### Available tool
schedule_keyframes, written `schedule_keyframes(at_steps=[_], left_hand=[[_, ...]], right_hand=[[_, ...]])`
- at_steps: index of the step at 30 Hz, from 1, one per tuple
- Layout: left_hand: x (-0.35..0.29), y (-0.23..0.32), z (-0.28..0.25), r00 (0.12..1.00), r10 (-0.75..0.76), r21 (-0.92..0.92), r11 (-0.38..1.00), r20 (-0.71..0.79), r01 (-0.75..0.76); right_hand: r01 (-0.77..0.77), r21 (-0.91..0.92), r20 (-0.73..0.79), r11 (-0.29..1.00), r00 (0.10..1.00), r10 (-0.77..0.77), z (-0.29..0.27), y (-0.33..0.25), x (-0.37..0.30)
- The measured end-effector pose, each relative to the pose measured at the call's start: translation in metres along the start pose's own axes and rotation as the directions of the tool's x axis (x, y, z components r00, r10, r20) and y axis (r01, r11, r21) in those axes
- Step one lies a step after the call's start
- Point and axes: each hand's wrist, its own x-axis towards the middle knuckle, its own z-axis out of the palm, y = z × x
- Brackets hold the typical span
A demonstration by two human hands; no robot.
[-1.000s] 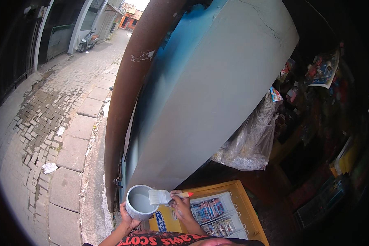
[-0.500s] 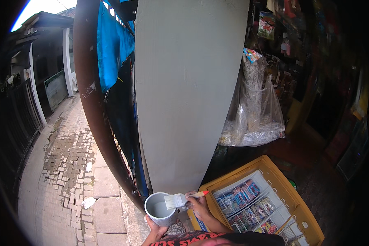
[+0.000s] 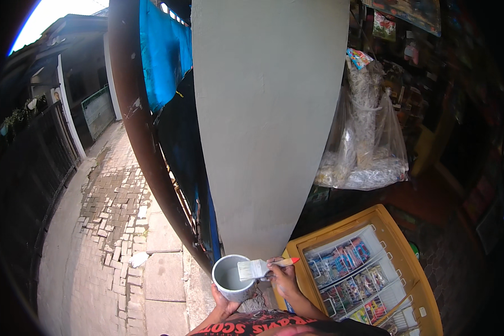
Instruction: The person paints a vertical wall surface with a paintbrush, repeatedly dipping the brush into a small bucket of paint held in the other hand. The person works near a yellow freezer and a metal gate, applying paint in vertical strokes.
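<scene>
My view has swung left, the brush (image 3: 254, 269) staying over the mouth of the pail (image 3: 236, 294). My right hand (image 3: 283, 278) pinches the brush's handle; my left hand (image 3: 223, 303) clasps the pail's lower left. Probably loading bristles, I next need the pail steady.

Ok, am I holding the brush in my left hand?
No, the brush is in your right hand, while your left hand holds the pot.

Holds a round grey pot (image 3: 229, 278), mouth upward, and a flat brush (image 3: 254, 270), nearly level, with pale bristles (image 3: 245, 271) over the pot's right side and red-tipped handle (image 3: 286, 262) pointing right.
</scene>
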Motion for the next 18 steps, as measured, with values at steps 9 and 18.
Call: schedule_keyframes(at_steps=[9, 18], left_hand=[[-0.008, -0.010, -0.018, 0.999, -0.045, -0.119, 0.992, -0.018, 0.043], [-0.015, -0.016, -0.022, 0.998, -0.047, -0.150, 0.987, 0.049, 0.054]], right_hand=[[0.019, -0.027, 0.027, 0.999, 0.999, -0.018, 0.001, -0.004, -0.014], [0.045, -0.048, 0.025, 0.998, 0.999, -0.044, 0.005, -0.010, -0.031]])
